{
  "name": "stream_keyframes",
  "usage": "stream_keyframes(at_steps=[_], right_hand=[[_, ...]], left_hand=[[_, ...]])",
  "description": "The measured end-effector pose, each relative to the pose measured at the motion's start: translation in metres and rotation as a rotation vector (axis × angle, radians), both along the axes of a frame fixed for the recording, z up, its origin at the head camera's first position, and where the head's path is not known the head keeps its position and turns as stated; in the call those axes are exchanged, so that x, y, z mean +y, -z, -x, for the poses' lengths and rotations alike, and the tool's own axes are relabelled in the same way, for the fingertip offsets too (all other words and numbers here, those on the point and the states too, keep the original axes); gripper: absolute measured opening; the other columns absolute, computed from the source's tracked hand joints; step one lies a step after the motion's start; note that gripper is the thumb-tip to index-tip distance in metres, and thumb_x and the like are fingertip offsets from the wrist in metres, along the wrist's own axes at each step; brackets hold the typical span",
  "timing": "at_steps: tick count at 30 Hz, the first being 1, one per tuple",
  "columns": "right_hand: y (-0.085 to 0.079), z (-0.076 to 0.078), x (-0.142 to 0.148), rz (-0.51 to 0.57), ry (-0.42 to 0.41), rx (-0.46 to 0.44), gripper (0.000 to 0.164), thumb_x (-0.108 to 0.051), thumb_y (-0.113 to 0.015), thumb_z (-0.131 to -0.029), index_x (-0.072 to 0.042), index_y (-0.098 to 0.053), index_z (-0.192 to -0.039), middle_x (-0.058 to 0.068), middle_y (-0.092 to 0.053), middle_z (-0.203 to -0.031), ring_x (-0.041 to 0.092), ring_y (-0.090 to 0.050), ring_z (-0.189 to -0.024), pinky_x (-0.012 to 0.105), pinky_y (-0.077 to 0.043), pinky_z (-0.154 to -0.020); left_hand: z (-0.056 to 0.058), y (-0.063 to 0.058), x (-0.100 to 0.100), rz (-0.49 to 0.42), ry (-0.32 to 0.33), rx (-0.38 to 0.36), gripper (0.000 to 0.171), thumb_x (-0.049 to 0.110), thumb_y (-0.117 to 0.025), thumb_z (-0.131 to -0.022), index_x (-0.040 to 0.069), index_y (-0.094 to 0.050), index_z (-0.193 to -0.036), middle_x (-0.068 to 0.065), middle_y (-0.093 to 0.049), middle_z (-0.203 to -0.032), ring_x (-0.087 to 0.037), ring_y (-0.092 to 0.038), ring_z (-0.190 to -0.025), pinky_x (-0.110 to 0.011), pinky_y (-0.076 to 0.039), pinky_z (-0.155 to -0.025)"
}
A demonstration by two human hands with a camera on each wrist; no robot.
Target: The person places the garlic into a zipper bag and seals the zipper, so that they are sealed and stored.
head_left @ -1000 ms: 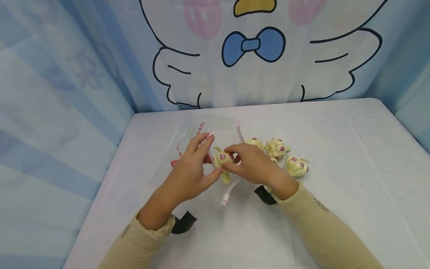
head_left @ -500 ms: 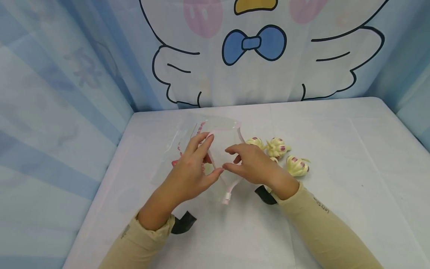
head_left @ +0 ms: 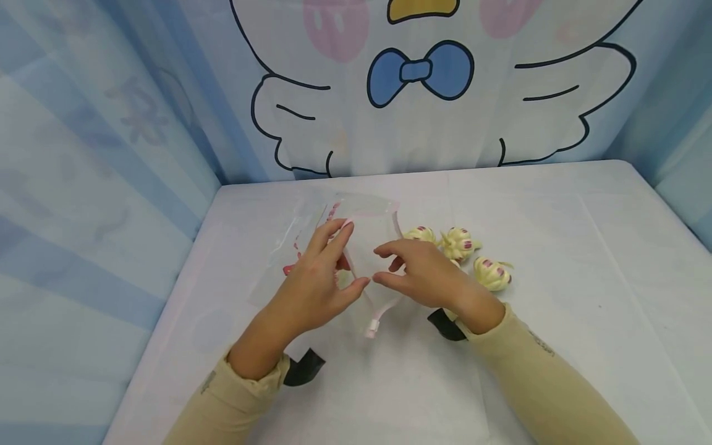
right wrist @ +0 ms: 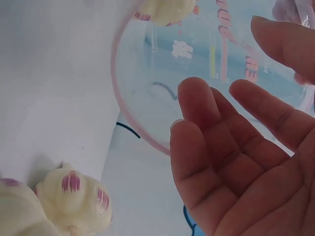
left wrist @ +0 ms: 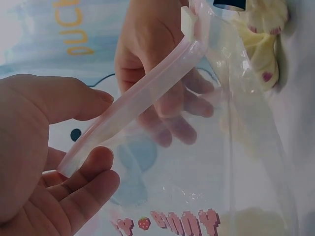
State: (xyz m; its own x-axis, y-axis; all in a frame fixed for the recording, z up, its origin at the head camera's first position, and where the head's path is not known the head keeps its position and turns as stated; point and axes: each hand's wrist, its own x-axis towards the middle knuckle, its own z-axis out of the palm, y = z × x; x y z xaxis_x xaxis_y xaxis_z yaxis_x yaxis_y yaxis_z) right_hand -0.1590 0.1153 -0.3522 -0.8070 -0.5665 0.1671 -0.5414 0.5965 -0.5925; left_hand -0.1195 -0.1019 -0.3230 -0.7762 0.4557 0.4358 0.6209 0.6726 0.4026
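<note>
A clear plastic zip bag (head_left: 364,213) with a pink zipper edge and red printed lettering has its mouth spread wide. My left hand (head_left: 311,284) pinches the pink zipper strip (left wrist: 152,83) between thumb and fingers on the left side of the mouth. At the mouth's right side, my right hand (head_left: 425,275) has loosely bent fingers with nothing in them. The left wrist view shows that hand through the film. A cream garlic bulb (right wrist: 167,10) with purple streaks shows at the top of the right wrist view, at the bag; whether inside is hard to tell.
Several similar garlic bulbs (head_left: 492,274) sit on the white table (head_left: 584,346) just right of the bag, partly behind my right hand. The zipper's white slider (head_left: 372,326) hangs at the near end of the mouth. A printed curtain (head_left: 417,136) stands behind the table.
The garlic bulb that my right hand held at the bag's mouth a second ago has left its fingers, passing into the bag. The right hand has drawn slightly right; my left hand stays put.
</note>
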Motion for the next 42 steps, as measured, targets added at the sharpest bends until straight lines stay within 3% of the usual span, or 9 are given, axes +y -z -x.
stream_keyframes(at_steps=[11, 19, 26, 31, 36, 42], right_hand=[[-0.002, -0.005, 0.020, 0.029, 0.046, 0.068, 0.039, -0.016, -0.075, -0.089, 0.000, -0.067, -0.124, 0.011, -0.070, -0.113, 0.020, -0.067, -0.090, 0.041, -0.055, -0.082], [-0.007, -0.008, 0.045, 0.024, 0.133, 0.041, 0.040, -0.013, -0.076, -0.087, 0.001, -0.067, -0.124, 0.012, -0.070, -0.113, 0.022, -0.067, -0.091, 0.045, -0.055, -0.082], [-0.008, -0.015, 0.064, -0.015, 0.204, -0.038, 0.041, -0.017, -0.073, -0.090, -0.001, -0.065, -0.127, 0.010, -0.069, -0.111, 0.022, -0.066, -0.092, 0.043, -0.053, -0.082], [-0.001, -0.018, 0.076, -0.044, 0.234, -0.013, 0.041, -0.017, -0.072, -0.090, 0.000, -0.065, -0.126, 0.013, -0.070, -0.113, 0.022, -0.066, -0.088, 0.042, -0.051, -0.078], [0.005, -0.019, 0.081, -0.077, 0.269, 0.001, 0.041, -0.015, -0.071, -0.090, 0.002, -0.065, -0.127, 0.016, -0.068, -0.117, 0.026, -0.065, -0.092, 0.042, -0.049, -0.075], [0.008, -0.018, 0.077, -0.145, 0.310, -0.068, 0.045, -0.019, -0.070, -0.092, 0.006, -0.060, -0.129, 0.019, -0.066, -0.113, 0.032, -0.063, -0.096, 0.048, -0.050, -0.082]], left_hand=[[0.001, 0.003, 0.002, 0.005, -0.009, -0.023, 0.083, 0.015, -0.086, -0.079, -0.010, -0.042, -0.145, -0.022, -0.040, -0.147, -0.014, -0.059, -0.081, -0.024, -0.053, -0.070], [0.001, 0.004, 0.003, 0.011, -0.024, -0.071, 0.083, 0.017, -0.085, -0.081, -0.008, -0.041, -0.147, -0.020, -0.039, -0.148, -0.013, -0.059, -0.083, -0.024, -0.054, -0.071], [0.000, 0.005, 0.004, 0.017, -0.022, -0.086, 0.081, 0.017, -0.084, -0.082, -0.007, -0.042, -0.147, -0.020, -0.039, -0.148, -0.011, -0.058, -0.082, -0.025, -0.052, -0.071], [0.000, 0.006, 0.004, 0.029, -0.029, -0.100, 0.082, 0.018, -0.083, -0.082, -0.006, -0.041, -0.148, -0.018, -0.039, -0.149, -0.011, -0.058, -0.082, -0.024, -0.052, -0.070], [0.000, 0.007, 0.005, 0.044, -0.038, -0.128, 0.082, 0.019, -0.083, -0.083, -0.006, -0.041, -0.148, -0.017, -0.038, -0.149, -0.011, -0.057, -0.083, -0.023, -0.051, -0.070], [0.000, 0.008, 0.007, 0.055, -0.052, -0.170, 0.083, 0.020, -0.083, -0.083, -0.004, -0.040, -0.149, -0.015, -0.036, -0.150, -0.011, -0.057, -0.085, -0.022, -0.051, -0.071]])
